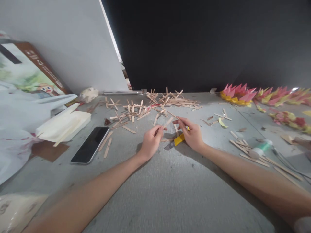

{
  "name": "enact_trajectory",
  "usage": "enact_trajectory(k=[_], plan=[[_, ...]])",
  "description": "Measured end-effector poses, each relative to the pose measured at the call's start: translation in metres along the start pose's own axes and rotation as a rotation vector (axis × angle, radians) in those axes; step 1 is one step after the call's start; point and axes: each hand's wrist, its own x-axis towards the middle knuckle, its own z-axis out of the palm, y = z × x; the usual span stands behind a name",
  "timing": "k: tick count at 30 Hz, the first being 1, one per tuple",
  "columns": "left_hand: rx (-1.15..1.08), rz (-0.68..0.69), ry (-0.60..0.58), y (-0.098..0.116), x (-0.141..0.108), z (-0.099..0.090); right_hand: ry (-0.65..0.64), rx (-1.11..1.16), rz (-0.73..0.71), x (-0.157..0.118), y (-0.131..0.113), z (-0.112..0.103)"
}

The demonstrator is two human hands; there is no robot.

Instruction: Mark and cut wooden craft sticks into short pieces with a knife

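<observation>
My left hand is closed, thumb against fingers, on a flat wooden craft stick that points up and to the right. A second craft stick is pinched in my right hand, its free end slanting up to the left. The two hands face each other just above the table. Beneath my right hand lies a yellow-handled tool, perhaps a cutter, partly hidden by the fingers. Beyond the hands is a heap of craft sticks, several joined into crossed shapes.
At left are a black-screened phone, a white tray, a plastic bag and a printed box. Pink and yellow paper flowers line the back right. A green-and-white bottle lies among sticks at right, near another person's hand.
</observation>
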Motion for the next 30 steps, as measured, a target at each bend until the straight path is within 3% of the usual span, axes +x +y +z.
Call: enact_trajectory(k=[3, 10, 13, 19, 26, 30], plan=[[-0.044, 0.004, 0.116, -0.005, 0.003, -0.001, 0.0, -0.052, -0.013, -0.002, 0.0, -0.001], [-0.207, -0.077, 0.385, -0.022, 0.02, -0.006, -0.317, -0.434, -0.065, -0.004, -0.019, 0.006], [-0.258, -0.07, 0.413, -0.026, 0.024, -0.007, -0.428, -0.454, -0.055, 0.0, -0.028, 0.014], [-0.227, -0.052, 0.375, -0.022, 0.022, -0.005, -0.612, -0.407, 0.139, 0.003, -0.031, 0.011], [-0.121, -0.08, 0.338, -0.022, 0.02, -0.004, -0.617, -0.579, -0.033, 0.003, -0.037, 0.007], [-0.026, -0.096, 0.301, -0.024, 0.019, -0.005, -0.462, -0.491, 0.088, 0.008, -0.037, 0.005]])
